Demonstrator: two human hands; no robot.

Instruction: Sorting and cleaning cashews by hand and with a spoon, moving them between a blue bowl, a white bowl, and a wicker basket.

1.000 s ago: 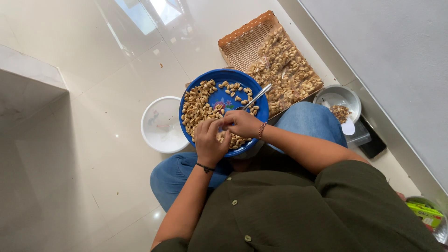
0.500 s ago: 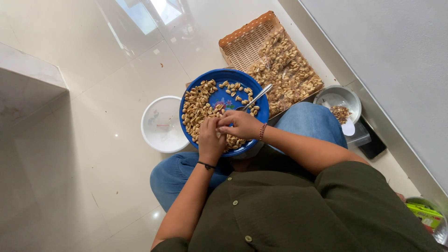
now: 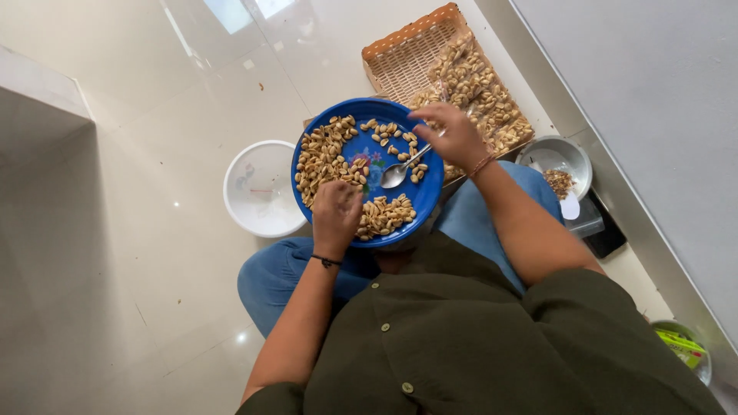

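A round blue plate rests on my lap and holds several piles of pale peanuts. A metal spoon lies in the plate's middle. My left hand sits on the plate's near side with its fingers curled down into the peanuts. My right hand hovers over the plate's far right rim, fingers bunched and slightly blurred. What it holds is not visible. Just beyond it lies a wicker tray with more peanuts spread across its right half.
A white bowl stands on the glossy tile floor left of the plate. On the right, by the wall, are a metal bowl with some husks, a dark flat device, and a green bowl near my elbow.
My right hand has left the near side of the plate, where it met my left hand, and moved out to the far right rim. My left hand stays put.
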